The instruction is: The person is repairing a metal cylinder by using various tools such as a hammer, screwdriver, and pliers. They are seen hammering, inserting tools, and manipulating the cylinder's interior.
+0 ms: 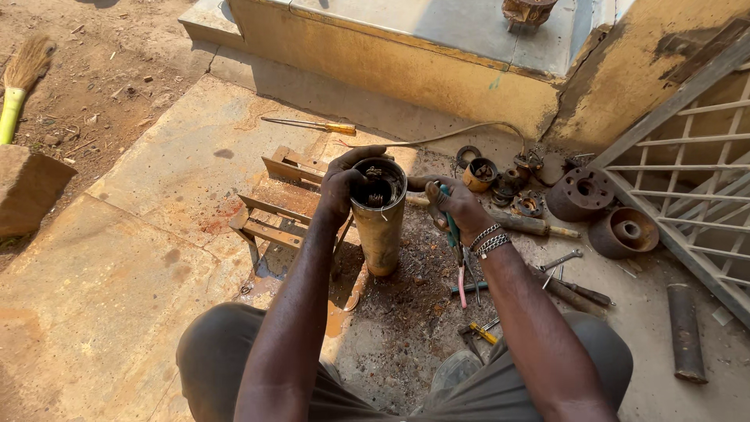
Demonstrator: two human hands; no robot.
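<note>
- While we grip its rim, the brass-coloured cylinder (380,227) stands upright on the concrete floor (156,234); our left hand (344,184) is clamped on its open top.
- Our right hand (457,205) is closed around pliers (455,242), handles hanging down, just beside the cylinder.
- A small metal stool (273,211) stands just left of the cylinder.
- Round metal parts (582,194) lie at right.
- A screwdriver (312,124) lies beyond.

broom (17,82) cut off, pliers (455,242) part-hidden
</note>
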